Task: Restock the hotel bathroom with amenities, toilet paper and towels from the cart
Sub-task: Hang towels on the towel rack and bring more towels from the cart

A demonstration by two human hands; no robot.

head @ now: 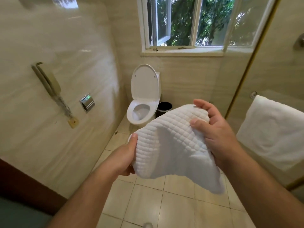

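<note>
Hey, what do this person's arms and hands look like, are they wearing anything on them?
The left forearm and right forearm are bare, no sleeves in view. The left hand and right hand wear no gloves; neither wrist has a watch or band. The nails that show are short and unpainted.

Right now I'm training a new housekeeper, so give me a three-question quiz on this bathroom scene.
1. True or false: the left hand and the right hand both grip the white waffle towel.
2. The toilet lid is: A) raised, B) closed, C) missing.
3. Fill in: a second towel hangs on the person's ___ side.
Key: 1 true; 2 A; 3 right.
</note>
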